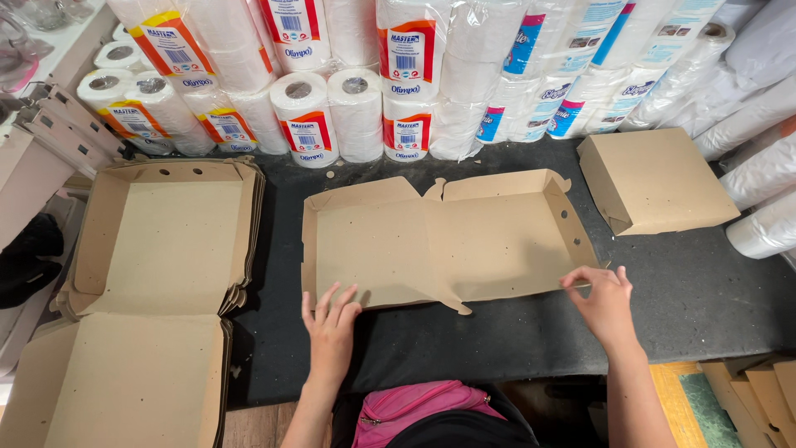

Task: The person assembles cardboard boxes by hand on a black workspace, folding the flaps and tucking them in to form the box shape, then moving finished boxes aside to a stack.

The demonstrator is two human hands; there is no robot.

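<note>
Dark surface (pixel 497 340): left hand (pixel 330 325) spread flat on cardboard box blank (pixel 448 241), right hand (pixel 604 300) fingers pinching its flap; steady pressure would likely keep folds square.

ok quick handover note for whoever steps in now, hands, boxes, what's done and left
Left hand: open, flat on the near edge of the unfolded cardboard box.
Right hand: pinching the box's near right edge.
The box lies on the dark table; its far and side walls stand up, the near edge is still flat.
Done: one closed box at right.
Left: stack of flat blanks at left.
</note>
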